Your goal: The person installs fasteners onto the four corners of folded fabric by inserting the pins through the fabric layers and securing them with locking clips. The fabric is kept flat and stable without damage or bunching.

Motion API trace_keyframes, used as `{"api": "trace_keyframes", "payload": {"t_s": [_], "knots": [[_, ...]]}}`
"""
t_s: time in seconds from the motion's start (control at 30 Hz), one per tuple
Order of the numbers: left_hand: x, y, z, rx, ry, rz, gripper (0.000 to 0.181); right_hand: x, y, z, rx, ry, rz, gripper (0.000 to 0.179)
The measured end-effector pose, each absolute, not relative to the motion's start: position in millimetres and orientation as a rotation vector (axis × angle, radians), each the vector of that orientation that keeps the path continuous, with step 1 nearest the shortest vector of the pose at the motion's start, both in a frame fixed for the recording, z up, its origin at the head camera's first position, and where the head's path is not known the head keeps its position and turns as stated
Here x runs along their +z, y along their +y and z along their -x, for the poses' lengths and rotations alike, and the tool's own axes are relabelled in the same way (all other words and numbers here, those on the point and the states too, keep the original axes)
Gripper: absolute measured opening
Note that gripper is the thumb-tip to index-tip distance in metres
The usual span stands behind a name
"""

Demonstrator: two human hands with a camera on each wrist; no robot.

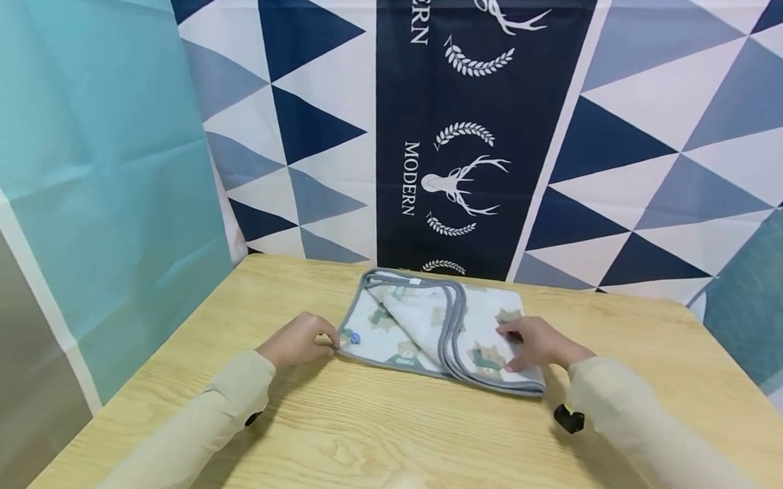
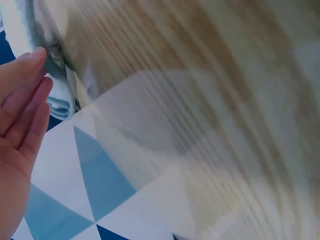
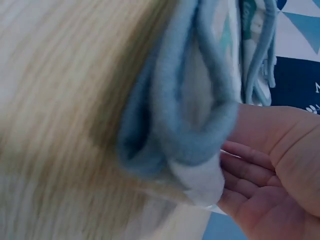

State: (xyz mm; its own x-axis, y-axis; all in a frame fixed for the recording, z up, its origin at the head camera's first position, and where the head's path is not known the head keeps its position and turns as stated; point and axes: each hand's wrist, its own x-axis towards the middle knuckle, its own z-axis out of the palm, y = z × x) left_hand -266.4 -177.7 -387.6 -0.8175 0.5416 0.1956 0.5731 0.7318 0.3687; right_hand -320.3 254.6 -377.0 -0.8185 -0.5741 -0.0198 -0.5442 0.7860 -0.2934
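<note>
A folded white blanket (image 1: 420,333) with grey edging and a bear print lies near the far side of the table, its upper layer turned over in a curve. At its front left corner my left hand (image 1: 303,340) pinches the edge between thumb and finger; in the left wrist view the other fingers of this hand (image 2: 20,120) are fairly straight. My right hand (image 1: 536,343) grips the right end, thumb towards the front and fingers further back. Close up, thick blue-grey folds of the blanket (image 3: 195,125) sit against the right hand (image 3: 275,165), hiding some fingertips.
The wooden table (image 1: 357,433) extends in front of the blanket and to both sides. Behind it hangs a patterned cloth (image 1: 318,124) with triangles and deer heads. A teal sheet (image 1: 107,152) borders the left side.
</note>
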Motion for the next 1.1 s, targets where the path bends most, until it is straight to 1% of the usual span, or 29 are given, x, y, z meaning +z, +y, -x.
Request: {"api": "trace_keyframes", "payload": {"t_s": [0.13,0.33,0.5,0.63,0.83,0.9,1.03,1.1], "knots": [[-380.2,-167.9,268.4,-0.673,-2.84,0.866,0.006,-370.8,254.0,322.0,-0.332,2.894,0.894,0.067],[-362.8,-127.8,283.6,-0.635,-2.826,0.818,0.022,-369.3,254.9,320.7,-0.312,2.895,0.867,0.065],[-354.2,-74.2,306.9,-0.618,-2.825,0.856,0.029,-366.2,254.1,320.0,-0.327,2.901,0.812,0.063],[-350.7,-34.8,330.4,-0.561,-2.85,0.782,0.033,-361.1,249.4,322.9,-0.327,2.903,0.725,0.063],[-354.5,-5.2,360.0,-0.412,-2.915,0.645,0.034,-361.7,242.2,324.3,-0.31,2.904,0.675,0.061],[-355.8,-0.5,365.3,-0.408,-2.945,0.614,0.033,-363.8,240.7,323.5,-0.315,2.903,0.681,0.056],[-355.3,8.5,371.2,-0.434,-2.992,0.632,0.03,-366.2,241.3,321.8,-0.297,2.898,0.725,0.035],[-354.4,13.7,373.4,-0.422,-2.986,0.685,0.029,-366.5,244.2,321.5,-0.289,2.896,0.718,0.034]]}}
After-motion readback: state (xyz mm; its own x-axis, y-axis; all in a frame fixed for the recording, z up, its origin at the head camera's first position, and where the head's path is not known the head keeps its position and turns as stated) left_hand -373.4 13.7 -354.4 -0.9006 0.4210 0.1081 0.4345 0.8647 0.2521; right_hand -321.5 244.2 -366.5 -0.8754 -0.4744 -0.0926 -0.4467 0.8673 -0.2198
